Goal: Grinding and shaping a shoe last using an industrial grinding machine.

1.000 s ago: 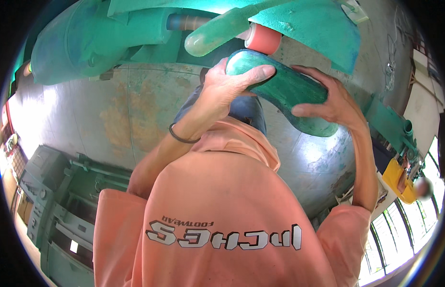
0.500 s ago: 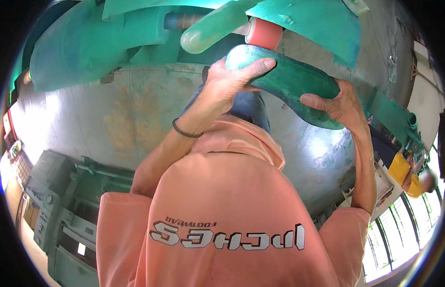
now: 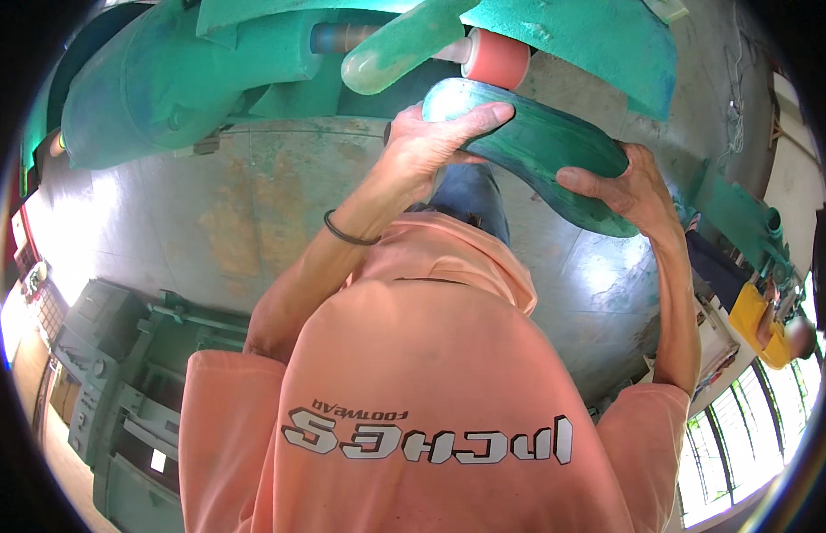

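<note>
A dark green shoe last (image 3: 550,142) is held up with its long sole-shaped face toward me. My left hand (image 3: 438,140) is closed on its left end, thumb on the face and fingers behind. My right hand (image 3: 633,194) grips the other end the same way, its thumb pressed on the face. The top edge near the left end is against, or very close to, a pink roller (image 3: 496,59) on the machine; exact contact cannot be made out. Left of the roller hangs a rounded, pale green bar (image 3: 391,64).
The dust-covered green machine (image 3: 164,98) spans the far side. A grey machine (image 3: 115,364) stands at the lower left. On the right are a green bench machine (image 3: 742,218) and a person in yellow (image 3: 758,324). The floor (image 3: 279,186) is stained.
The whole view has shifted slightly. Both hands keep their grip, and the shoe last stays by the pink roller with barely any tilt.
</note>
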Tool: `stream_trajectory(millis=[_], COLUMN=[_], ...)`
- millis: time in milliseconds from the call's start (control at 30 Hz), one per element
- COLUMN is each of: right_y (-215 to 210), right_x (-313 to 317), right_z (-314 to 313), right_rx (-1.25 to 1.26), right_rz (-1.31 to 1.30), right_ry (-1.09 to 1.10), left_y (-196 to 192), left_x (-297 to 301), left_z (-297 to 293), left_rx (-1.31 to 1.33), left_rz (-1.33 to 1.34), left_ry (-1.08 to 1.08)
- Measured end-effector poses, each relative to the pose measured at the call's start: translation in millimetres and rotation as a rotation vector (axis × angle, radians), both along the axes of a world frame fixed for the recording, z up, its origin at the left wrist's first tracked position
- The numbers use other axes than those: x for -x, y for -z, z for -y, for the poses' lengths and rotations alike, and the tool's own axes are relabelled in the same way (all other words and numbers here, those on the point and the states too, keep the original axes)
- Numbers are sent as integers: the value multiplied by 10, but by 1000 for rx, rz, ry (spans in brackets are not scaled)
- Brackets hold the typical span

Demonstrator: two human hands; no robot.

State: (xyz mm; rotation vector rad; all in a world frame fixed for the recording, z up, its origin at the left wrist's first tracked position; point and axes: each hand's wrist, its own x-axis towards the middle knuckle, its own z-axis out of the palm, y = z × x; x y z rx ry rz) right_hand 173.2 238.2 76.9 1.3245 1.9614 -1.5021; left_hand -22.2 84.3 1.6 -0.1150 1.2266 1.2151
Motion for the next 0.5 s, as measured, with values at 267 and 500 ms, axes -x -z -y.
stream_trajectory(millis=[267, 500], right_y=[-26, 71], right_x=[-58, -27], right_z=[48, 96], right_rx=[-108, -371], right_rz=[14, -161], right_ry=[-53, -146], left_y=[-152, -36], left_x=[33, 67], left_z=[-27, 78], left_rx=[59, -42], left_rz=[-35, -53], left_ry=[64, 38])
